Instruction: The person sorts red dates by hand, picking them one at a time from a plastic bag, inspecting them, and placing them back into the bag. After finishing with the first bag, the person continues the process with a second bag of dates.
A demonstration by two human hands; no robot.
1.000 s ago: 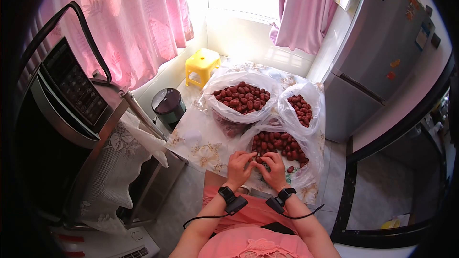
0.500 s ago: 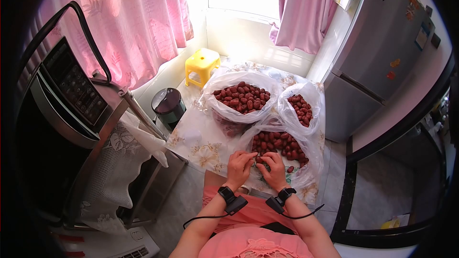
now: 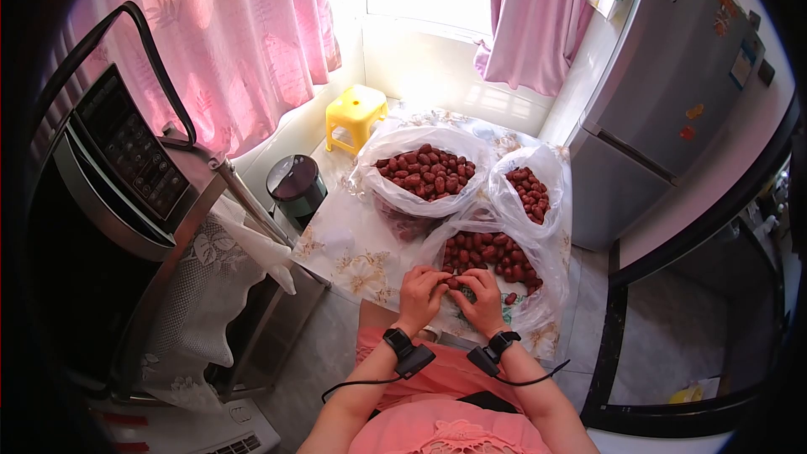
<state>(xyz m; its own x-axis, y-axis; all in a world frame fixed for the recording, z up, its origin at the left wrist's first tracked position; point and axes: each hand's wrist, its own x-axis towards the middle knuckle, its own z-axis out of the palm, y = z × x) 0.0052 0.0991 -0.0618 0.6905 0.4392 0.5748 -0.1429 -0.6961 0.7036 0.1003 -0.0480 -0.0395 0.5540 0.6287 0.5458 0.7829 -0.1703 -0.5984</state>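
Landmark: near bag (image 3: 496, 254) of red dates, open, at the counter's front edge.

1. Fridge (image 3: 664, 109): right of and beyond the near bag.
2. Counter (image 3: 349, 254), floral cover: under the near bag.
3. Large bag (image 3: 424, 170) of dates: behind the near bag, to its left.
4. Small bag (image 3: 528, 192): behind the near bag, to its right.
5. My left hand (image 3: 420, 294) and my right hand (image 3: 484, 303): at the near bag's front lip, fingertips meeting.
6. Single date (image 3: 454, 283): between both hands, equally near each, both grips pinched onto it; its long axis seems to run hand to hand, though it is too small to be sure.
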